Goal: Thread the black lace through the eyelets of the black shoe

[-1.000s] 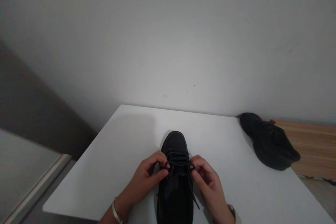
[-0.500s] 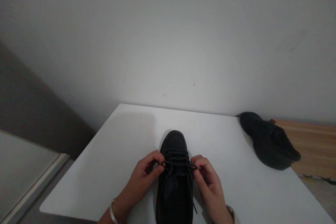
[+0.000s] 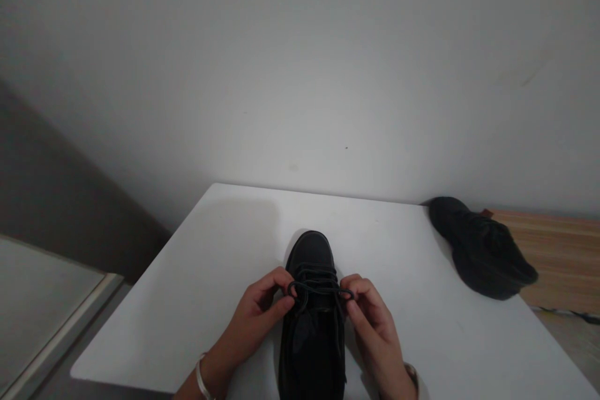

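Black shoe (image 3: 312,300) stands at near centre of the white table (image 3: 210,275), toe pointing far. Left hand (image 3: 260,315) and right hand (image 3: 370,319) flank it, fingers of each pinched shut on a loop of the lace (image 3: 315,289), drawn out to either side. I judge the bow formed and being tightened; lower crossings look threaded, a loose end hangs near. Second shoe (image 3: 482,250) lies at far right, well apart. Open table left and far; the near edge is close under the wrists.
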A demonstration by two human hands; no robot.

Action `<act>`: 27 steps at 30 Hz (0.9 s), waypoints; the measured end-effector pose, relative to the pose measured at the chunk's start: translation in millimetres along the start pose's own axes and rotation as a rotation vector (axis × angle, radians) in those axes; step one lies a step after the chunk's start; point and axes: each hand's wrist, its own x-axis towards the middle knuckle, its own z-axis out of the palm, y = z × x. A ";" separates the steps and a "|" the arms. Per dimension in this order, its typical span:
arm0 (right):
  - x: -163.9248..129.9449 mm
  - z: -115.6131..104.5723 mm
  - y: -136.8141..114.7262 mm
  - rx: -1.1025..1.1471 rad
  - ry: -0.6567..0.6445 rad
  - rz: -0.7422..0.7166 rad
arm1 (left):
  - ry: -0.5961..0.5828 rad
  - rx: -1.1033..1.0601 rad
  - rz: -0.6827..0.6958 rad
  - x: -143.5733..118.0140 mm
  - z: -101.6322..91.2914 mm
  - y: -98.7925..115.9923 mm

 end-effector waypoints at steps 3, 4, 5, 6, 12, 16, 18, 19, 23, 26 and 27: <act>-0.1 0.6 1.0 0.069 0.008 0.029 | 0.008 -0.041 -0.014 -0.2 -1.0 -1.0; -0.2 0.3 1.5 0.079 0.001 0.033 | 0.007 -0.048 -0.018 -0.3 -1.4 -1.5; -0.2 -0.3 1.9 0.081 -0.007 0.033 | 0.004 -0.050 -0.020 -0.4 -1.7 -1.9; -0.4 -1.1 2.3 0.075 -0.017 0.032 | -0.001 -0.045 -0.018 -0.5 -1.8 -2.2; -0.8 -4.2 2.0 -0.002 -0.061 0.014 | -0.030 0.002 0.039 -1.3 -0.3 -1.2; -0.3 -1.8 0.8 -0.012 -0.018 0.014 | -0.001 -0.001 0.007 -1.3 0.3 0.8; -0.5 -0.4 0.3 0.006 0.002 0.024 | 0.020 -0.014 -0.018 -1.4 0.3 1.3; -0.7 0.1 0.0 0.014 0.007 0.028 | 0.028 -0.020 -0.026 -1.5 0.3 1.4; -1.7 -0.5 -1.9 -0.019 -0.010 0.025 | 0.013 -0.011 -0.019 -2.0 0.5 1.7; -2.1 -2.0 -3.3 -0.043 -0.031 0.022 | -0.012 0.016 -0.004 -1.7 0.7 1.6; -2.0 -2.2 -3.8 -0.044 -0.037 0.019 | -0.014 0.022 -0.001 -1.5 0.7 1.5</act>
